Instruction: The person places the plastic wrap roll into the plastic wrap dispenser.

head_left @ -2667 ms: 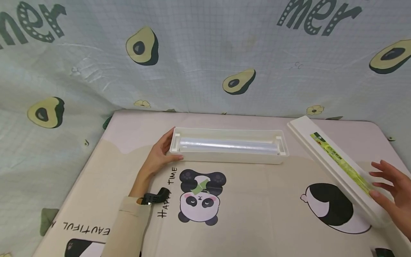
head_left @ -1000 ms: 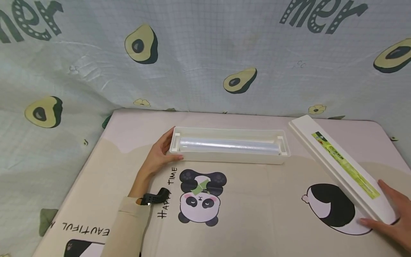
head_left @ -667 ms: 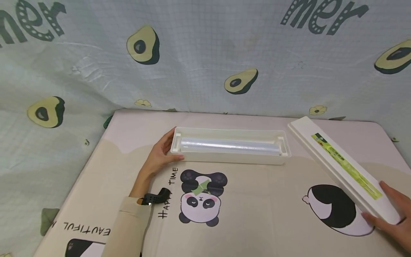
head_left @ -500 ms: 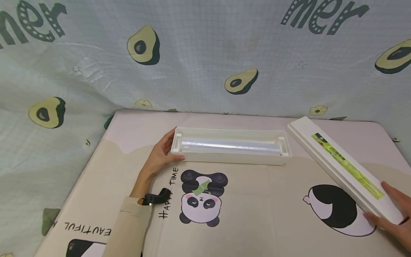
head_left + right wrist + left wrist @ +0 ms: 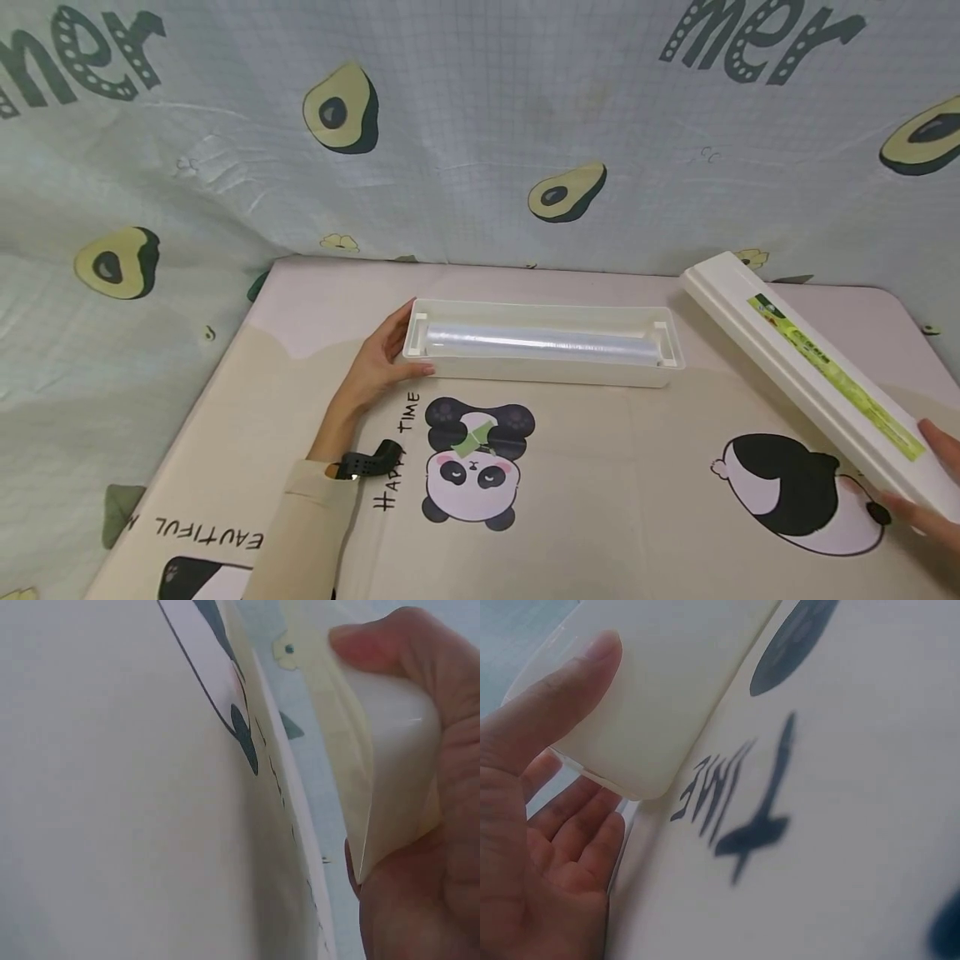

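A white, open-topped cling film box (image 5: pixel 547 369) lies lengthwise on the table, a roll of clear film (image 5: pixel 540 342) inside it. My left hand (image 5: pixel 375 364) grips its left end, thumb on the front wall and fingers behind; the left wrist view shows the thumb (image 5: pixel 574 690) pressed to the box's wall (image 5: pixel 660 697). Over on the right, a long white lid (image 5: pixel 795 367) with a green label slants above the tabletop. My right hand (image 5: pixel 926 518) holds its near end, and in the right wrist view thumb and fingers wrap round the lid's end (image 5: pixel 401 742).
The table mat (image 5: pixel 585 483) carries printed pandas and lettering. Behind it hangs a pale curtain (image 5: pixel 450 167) with avocado prints, close to the table's far edge. A dark watch (image 5: pixel 367 462) sits on my left wrist.
My right hand came down onto the lid's near end and gripped it. The lid has since risen off the table and shifted slightly right. My left hand and the box stay put.
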`<state>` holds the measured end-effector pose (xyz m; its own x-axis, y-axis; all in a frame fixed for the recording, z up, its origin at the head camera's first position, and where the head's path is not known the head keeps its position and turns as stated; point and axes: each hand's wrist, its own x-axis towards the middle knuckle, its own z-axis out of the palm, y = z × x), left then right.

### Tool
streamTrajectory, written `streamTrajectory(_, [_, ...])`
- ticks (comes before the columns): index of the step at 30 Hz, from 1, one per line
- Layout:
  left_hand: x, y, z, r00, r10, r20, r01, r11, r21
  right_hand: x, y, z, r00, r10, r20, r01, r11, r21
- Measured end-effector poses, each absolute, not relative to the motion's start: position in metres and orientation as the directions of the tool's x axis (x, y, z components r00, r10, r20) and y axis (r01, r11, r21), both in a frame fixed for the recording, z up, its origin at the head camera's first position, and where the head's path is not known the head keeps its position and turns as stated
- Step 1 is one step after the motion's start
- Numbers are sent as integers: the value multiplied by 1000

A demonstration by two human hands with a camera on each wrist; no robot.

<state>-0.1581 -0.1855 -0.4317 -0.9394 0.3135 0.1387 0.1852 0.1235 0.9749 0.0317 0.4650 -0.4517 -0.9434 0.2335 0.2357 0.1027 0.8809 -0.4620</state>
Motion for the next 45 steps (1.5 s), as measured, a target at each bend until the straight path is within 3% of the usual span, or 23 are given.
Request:
streamTrajectory(8, [-159,-188,-432,-938,313,146,194,129,972,17,469,-439,-968,238,84,199,923,-328])
streamTrajectory(15, [-159,-188,-434,-938,319,137,182,116,976,10,460,-428,-978,141,151,86,943,-322])
streamTrajectory(20, [-158,-188,-434,-938,317,141,184,109,977,0,444,-416,-967,67,244,-38,915,-402])
streamTrajectory(30, [-158,-187,-433,-940,315,128,177,131,976,-21,419,-393,-961,12,278,-153,811,-564])
streamTrajectory(35, [-153,-183,-419,-941,320,112,164,140,976,-30,409,-386,-948,-58,314,-242,772,-587])
streamTrajectory(45, [-146,-180,-406,-940,322,114,170,152,974,-44,385,-380,-966,-73,249,-218,748,-627])
